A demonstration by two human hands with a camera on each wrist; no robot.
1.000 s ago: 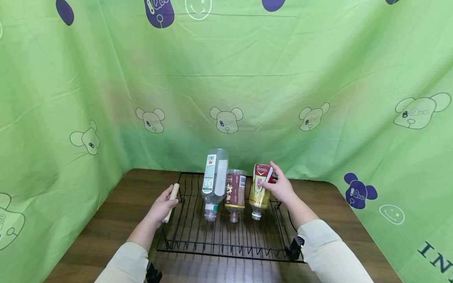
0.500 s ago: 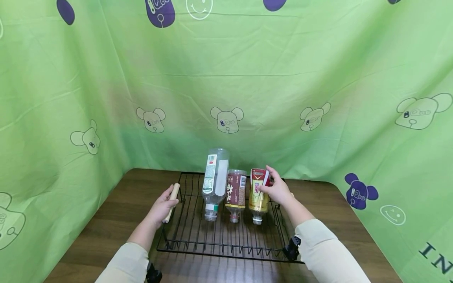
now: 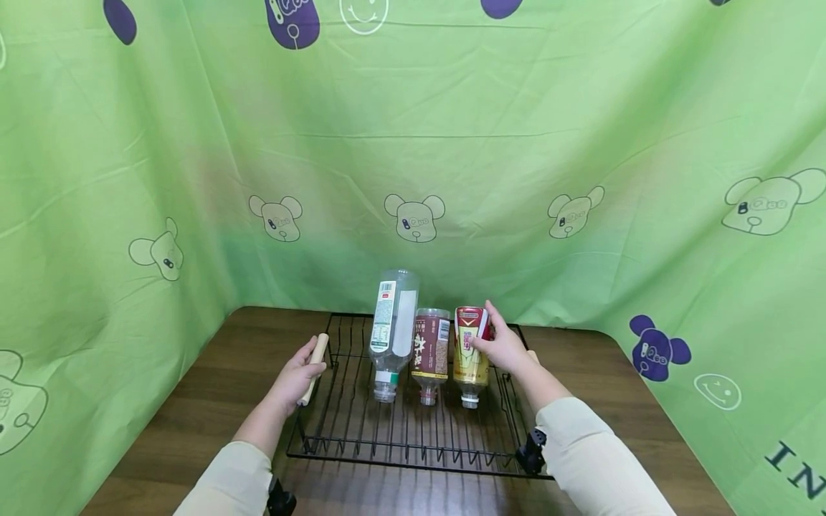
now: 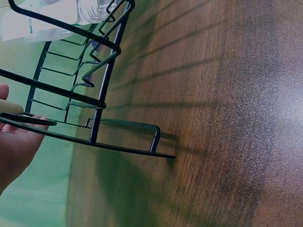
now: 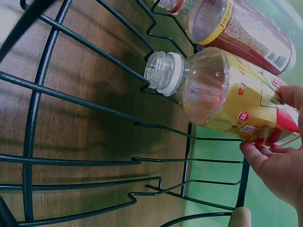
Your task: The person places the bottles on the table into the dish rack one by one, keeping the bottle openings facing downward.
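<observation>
My right hand (image 3: 506,345) grips a clear plastic bottle with a yellow and red label (image 3: 471,358) near its base. The bottle is upside down, its open neck toward me at the wires of a black dish rack (image 3: 400,453). To its left, a bottle with a maroon label (image 3: 430,347) and a taller clear bottle with white labels (image 3: 392,315) also stand neck-down, leaning in the rack. At the rack's left side my left hand (image 3: 298,373) holds its wooden handle (image 3: 315,365), fingers around it.
The rack stands on a brown wooden table (image 3: 213,401). A green printed cloth (image 3: 413,158) hangs behind and at both sides. Part of a second wooden handle (image 5: 240,217) shows at the rack's right, beside my right wrist.
The yellow-labelled bottle has moved slightly left and down into the rack, becoming straighter, with my right hand following. My left hand stays on the handle.
</observation>
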